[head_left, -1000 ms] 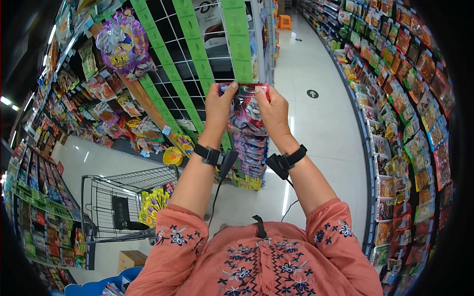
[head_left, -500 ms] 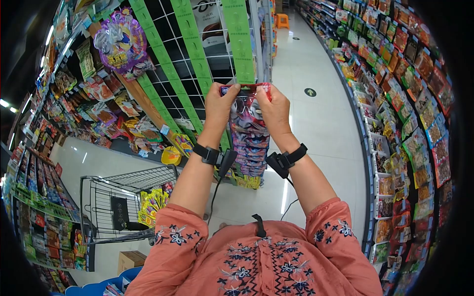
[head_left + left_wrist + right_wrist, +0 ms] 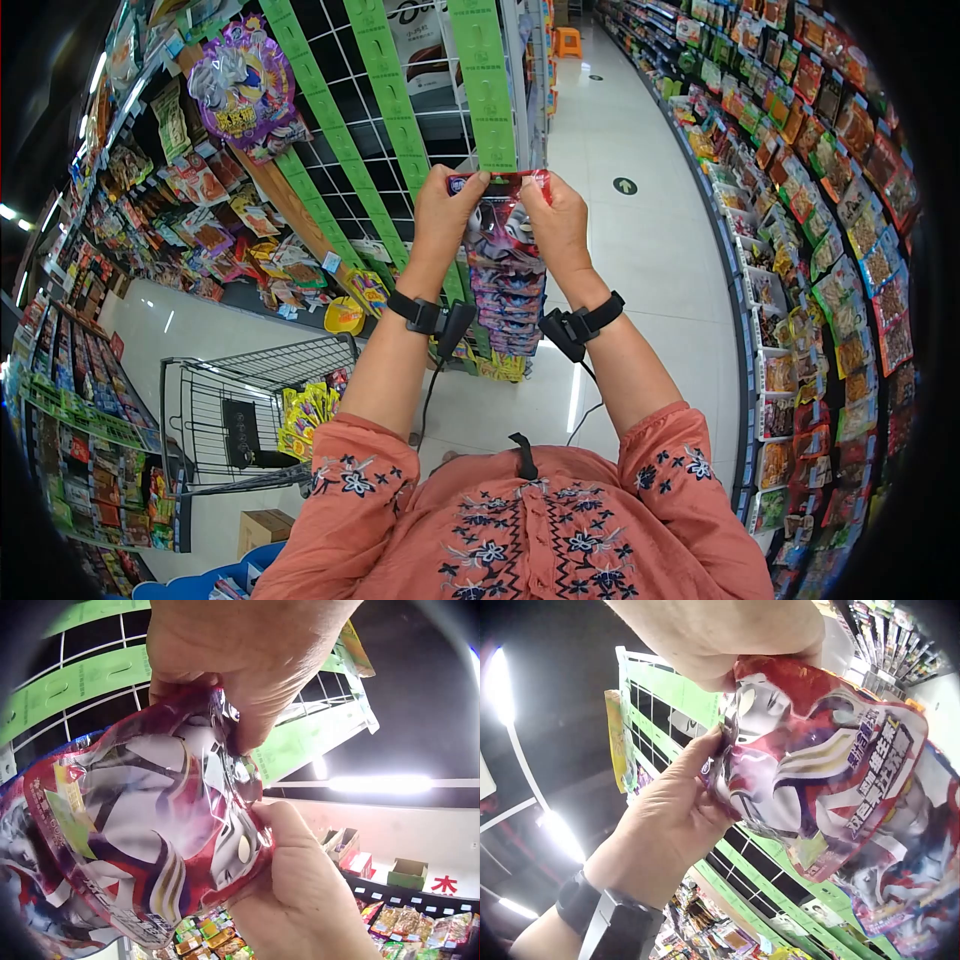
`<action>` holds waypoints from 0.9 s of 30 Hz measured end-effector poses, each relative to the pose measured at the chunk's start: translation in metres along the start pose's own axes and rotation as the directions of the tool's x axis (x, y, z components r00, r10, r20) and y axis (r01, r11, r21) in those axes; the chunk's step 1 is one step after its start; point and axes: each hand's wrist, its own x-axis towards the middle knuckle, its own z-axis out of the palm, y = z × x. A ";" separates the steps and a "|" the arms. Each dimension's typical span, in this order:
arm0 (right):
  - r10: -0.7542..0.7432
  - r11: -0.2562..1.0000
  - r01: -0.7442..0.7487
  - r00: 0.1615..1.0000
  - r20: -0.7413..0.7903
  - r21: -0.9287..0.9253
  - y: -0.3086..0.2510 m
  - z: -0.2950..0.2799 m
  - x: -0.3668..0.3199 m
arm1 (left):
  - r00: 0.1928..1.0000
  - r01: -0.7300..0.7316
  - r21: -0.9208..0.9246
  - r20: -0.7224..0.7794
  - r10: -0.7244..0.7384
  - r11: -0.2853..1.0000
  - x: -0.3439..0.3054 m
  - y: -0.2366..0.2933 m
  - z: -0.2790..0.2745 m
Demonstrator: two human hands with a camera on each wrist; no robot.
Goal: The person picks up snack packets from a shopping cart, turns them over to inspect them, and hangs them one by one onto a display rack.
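Note:
In the head view the left hand and the right hand pinch the two top corners of a red and silver candy bag, thumbs on its near face. Below it hangs a column of similar bags, beside green strips on a wire rack. The left wrist view shows the bag held by the left hand above and the right hand below. From the right wrist, the bag lies between the right hand and the left hand.
A shopping cart with yellow packets stands at the lower left. A cardboard box is below it. Shelves of packaged snacks line the right side, along a tiled aisle. A purple round package hangs at upper left.
The view has shifted slightly against the shelves and cart. Both hands keep their hold on the bag's top corners and have hardly moved.

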 end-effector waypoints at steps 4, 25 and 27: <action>0.048 0.998 -0.049 0.999 0.015 0.037 0.000 -0.002 0.000 | 1.000 0.001 -0.011 0.030 -0.001 1.000 -0.001 0.000 -0.001; 0.080 0.987 -0.057 0.984 0.158 -0.148 0.007 -0.015 -0.007 | 0.994 0.037 -0.060 0.109 -0.030 0.998 -0.004 -0.009 -0.011; 0.022 0.976 0.010 0.989 0.147 -0.219 0.019 -0.014 -0.006 | 0.993 0.032 -0.026 0.112 -0.029 0.999 -0.003 -0.010 -0.012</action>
